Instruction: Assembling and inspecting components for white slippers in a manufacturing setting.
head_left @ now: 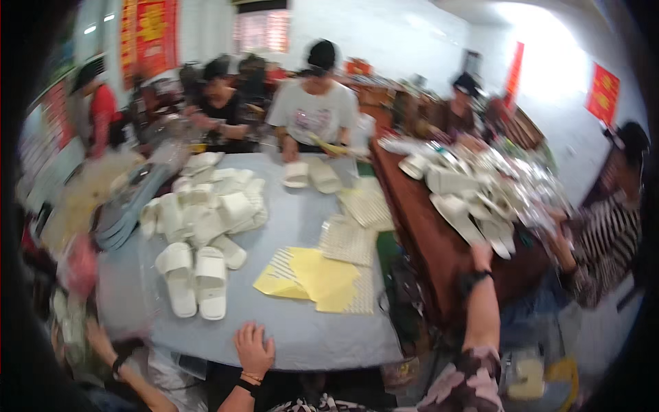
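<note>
My left hand [254, 349] lies flat near the front edge of the grey-covered table [206, 345], fingers stretched out and holding nothing. Stretched out to the right, my right hand [482, 255] is closed at the near end of a white slipper [456, 215] on the brown table; blur softens its fingers. A pair of white slippers [211, 283] lies in front of my left hand, before a heap of white slippers [206, 199]. Yellow sheets [319, 275] lie to the right of that pair, partly over cream textured pieces [348, 240].
A brown-covered table [422, 247] stands at the right, with slippers and clear plastic bags [532, 182]. Across the grey table a person [314, 110] works beside two slippers [309, 175]. Another person's hand [101, 341] is at the lower left; a striped-sleeved person [607, 237] works at right.
</note>
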### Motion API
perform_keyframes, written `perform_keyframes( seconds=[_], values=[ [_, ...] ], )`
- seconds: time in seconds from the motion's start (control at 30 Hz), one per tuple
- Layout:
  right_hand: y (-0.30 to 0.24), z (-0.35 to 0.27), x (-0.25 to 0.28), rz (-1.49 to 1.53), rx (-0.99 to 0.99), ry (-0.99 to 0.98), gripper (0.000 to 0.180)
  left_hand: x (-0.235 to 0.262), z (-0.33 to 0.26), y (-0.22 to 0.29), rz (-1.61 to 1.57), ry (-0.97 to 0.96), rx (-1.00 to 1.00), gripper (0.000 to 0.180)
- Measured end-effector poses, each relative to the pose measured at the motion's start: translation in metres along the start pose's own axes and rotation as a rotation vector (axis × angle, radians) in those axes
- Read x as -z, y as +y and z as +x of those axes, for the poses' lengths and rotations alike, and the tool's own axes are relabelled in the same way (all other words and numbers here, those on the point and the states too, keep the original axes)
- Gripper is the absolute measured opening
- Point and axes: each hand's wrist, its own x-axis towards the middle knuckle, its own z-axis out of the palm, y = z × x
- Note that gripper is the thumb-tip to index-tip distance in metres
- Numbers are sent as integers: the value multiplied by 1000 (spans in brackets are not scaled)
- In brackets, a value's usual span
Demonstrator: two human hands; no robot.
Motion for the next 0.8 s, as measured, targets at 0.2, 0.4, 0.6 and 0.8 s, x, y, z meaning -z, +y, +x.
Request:
perform_keyframes(
  seconds=[0.2, 0.4, 0.6, 0.8],
  values=[
    [64, 69, -34, 953, -521, -3, 15, 3, -1, 3, 0, -53, -30, 40],
    [57, 82, -42, 231, -239, -69, 34, 5, -1, 5, -18, -44, -22, 39],
    [47, 82, -47, 146, -267, -217, 51, 7, -1, 6, -18, -44, -20, 38],
    [48, 33, -9, 1064, -175, -438, 23, 5, 1, 4, -24, -46, -58, 38]
  ],
)
